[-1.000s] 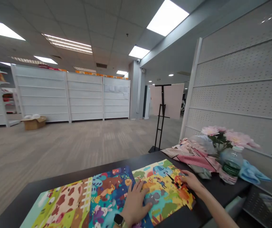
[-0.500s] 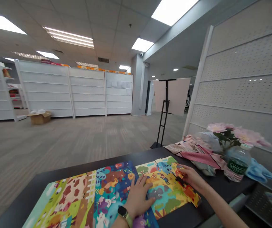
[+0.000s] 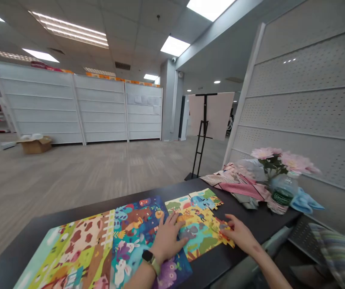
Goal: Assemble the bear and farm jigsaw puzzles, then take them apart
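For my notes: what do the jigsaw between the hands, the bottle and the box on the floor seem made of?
Jigsaw: probably printed cardboard, smooth; its thin, flat, brightly pictured pieces suggest so, though thin wood is possible.
Bottle: likely clear plastic, glossy, given its transparent body; glass isn't ruled out.
Box: apparently cardboard, matt, judging by its plain brown sides and open flaps.

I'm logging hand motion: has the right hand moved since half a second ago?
Yes, toward the person: the right hand was about level with the bottle in the picture; now it sits lower.

Puzzle (image 3: pixel 201 229) left of bottle (image 3: pixel 282 195)
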A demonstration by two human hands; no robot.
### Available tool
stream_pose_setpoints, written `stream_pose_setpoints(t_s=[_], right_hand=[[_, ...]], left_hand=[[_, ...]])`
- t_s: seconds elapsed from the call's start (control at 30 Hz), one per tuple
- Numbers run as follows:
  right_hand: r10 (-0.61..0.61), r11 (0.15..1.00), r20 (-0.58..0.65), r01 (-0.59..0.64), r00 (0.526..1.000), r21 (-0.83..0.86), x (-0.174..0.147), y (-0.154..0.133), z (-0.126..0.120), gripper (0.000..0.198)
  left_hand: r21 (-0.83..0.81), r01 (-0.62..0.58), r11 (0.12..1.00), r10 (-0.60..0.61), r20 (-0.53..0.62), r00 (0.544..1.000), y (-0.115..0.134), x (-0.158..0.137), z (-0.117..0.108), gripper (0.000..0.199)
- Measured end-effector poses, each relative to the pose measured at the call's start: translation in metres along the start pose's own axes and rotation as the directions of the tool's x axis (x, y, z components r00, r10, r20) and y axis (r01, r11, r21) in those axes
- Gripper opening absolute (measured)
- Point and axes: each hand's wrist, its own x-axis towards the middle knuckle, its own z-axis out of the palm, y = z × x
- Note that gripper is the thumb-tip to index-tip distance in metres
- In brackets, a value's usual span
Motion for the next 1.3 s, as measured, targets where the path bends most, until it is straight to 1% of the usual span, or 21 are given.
stream_pose_setpoints(t_s=[0.1,0.23,0.3,0.37,0.43,0.47,0.5,0.53,0.6,0.67,0.73,0.83,0.93,1.03,1.2,1.27,1.3], right_hand=[[0.003,0.998,-0.037,-0.001,0.999,0.056,0.008,0.0,-0.001,0.067],[0.06,0.993,-0.138,-0.045,0.989,0.11,0.014,0.014,-0.021,0.065],[0.085,0.98,-0.169,-0.052,0.982,0.192,0.01,0.016,-0.024,0.067],[0.088,0.94,-0.145,-0.034,0.985,0.339,0.002,0.008,-0.017,0.071],[0.056,0.886,-0.075,-0.015,0.996,0.464,-0.005,-0.006,-0.002,0.072],[0.029,0.876,-0.044,-0.005,0.999,0.483,-0.007,-0.014,0.006,0.072],[0.003,0.881,-0.029,0.011,1.0,0.474,-0.008,-0.021,0.013,0.071],[-0.023,0.901,-0.037,0.037,0.999,0.433,-0.006,-0.026,0.019,0.068],[-0.08,0.961,-0.127,0.111,0.989,0.255,0.001,-0.026,0.022,0.059],[-0.125,0.988,-0.235,0.143,0.964,0.061,0.011,-0.017,0.017,0.049],[-0.129,0.992,-0.301,0.125,0.945,-0.032,0.018,-0.003,0.009,0.044],[-0.121,0.993,-0.334,0.112,0.935,-0.045,0.02,0.013,0.003,0.05],[-0.178,0.984,-0.38,0.153,0.908,-0.096,0.016,0.016,0.008,0.053],[-0.233,0.971,-0.408,0.19,0.883,-0.143,0.015,0.018,0.012,0.051],[-0.219,0.975,-0.337,0.191,0.916,-0.114,0.021,0.025,0.01,0.047],[-0.226,0.973,-0.321,0.197,0.92,-0.12,0.024,0.028,0.01,0.046],[-0.229,0.972,-0.319,0.199,0.92,-0.125,0.025,0.029,0.01,0.046]], left_hand=[[-0.003,-0.002,1.0,0.002,0.007,1.0,0.0,-0.001,0.0,0.057],[0.0,-0.002,1.0,0.002,-0.011,1.0,-0.002,0.0,0.003,0.056],[-0.003,-0.005,1.0,0.005,-0.019,1.0,-0.004,0.001,0.004,0.055],[-0.011,-0.019,1.0,0.019,-0.025,1.0,-0.005,0.001,0.003,0.061],[-0.03,-0.055,0.998,0.054,-0.019,0.998,-0.006,-0.001,0.0,0.079],[-0.045,-0.081,0.996,0.08,-0.016,0.997,-0.006,-0.002,-0.003,0.089],[-0.064,-0.111,0.992,0.11,-0.015,0.994,-0.006,-0.004,-0.005,0.096],[-0.087,-0.137,0.987,0.136,-0.017,0.991,-0.005,-0.005,-0.007,0.098],[-0.13,-0.167,0.977,0.164,-0.033,0.986,-0.005,-0.008,-0.009,0.096],[-0.153,-0.173,0.973,0.167,-0.051,0.985,-0.005,-0.009,-0.008,0.092],[-0.151,-0.169,0.974,0.162,-0.056,0.985,-0.006,-0.007,-0.005,0.088],[-0.123,-0.149,0.981,0.145,-0.047,0.988,-0.008,-0.002,0.001,0.078],[-0.104,-0.113,0.988,0.109,-0.044,0.993,-0.008,0.0,0.001,0.068],[-0.092,-0.093,0.991,0.089,-0.048,0.995,-0.004,-0.002,-0.004,0.059],[-0.054,-0.1,0.993,0.095,-0.09,0.991,0.014,-0.006,-0.013,0.044],[-0.031,-0.054,0.998,0.05,-0.119,0.992,0.02,-0.013,-0.018,0.045],[-0.015,-0.005,1.0,0.003,-0.135,0.991,0.021,-0.019,-0.021,0.048]])
